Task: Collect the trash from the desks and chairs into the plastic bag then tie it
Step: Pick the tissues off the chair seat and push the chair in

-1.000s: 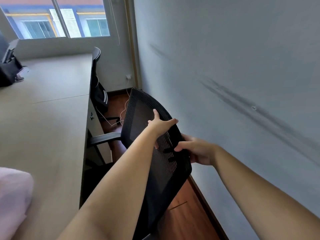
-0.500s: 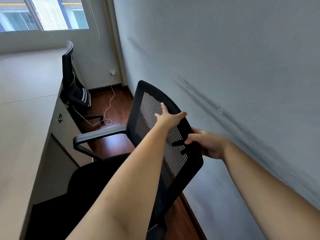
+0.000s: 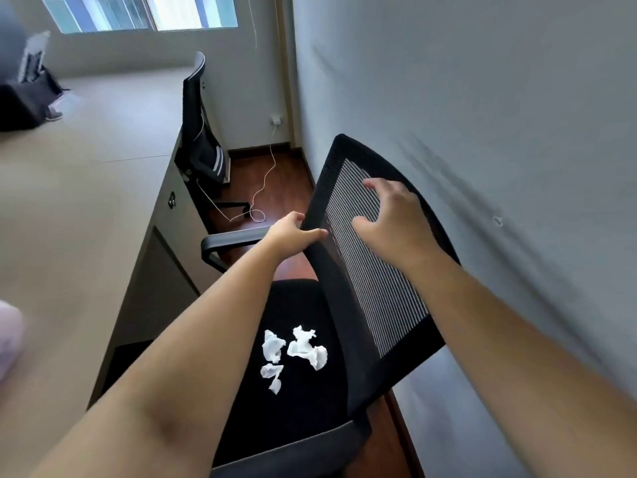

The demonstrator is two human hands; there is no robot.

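Left hand: fingers curled over the near edge of the chair back, gripping it.
Right hand: fingers spread, loose on the mesh, holding nothing.
Trash: crumpled white paper scraps on the black seat, uncollected.
Bag: cannot tell (a pink blur at the desk edge might be it).
Left to do: pick up the scraps, bag them, tie.

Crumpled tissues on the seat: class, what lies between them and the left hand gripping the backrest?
In the head view, only bare black seat separates the crumpled tissues from the left hand.
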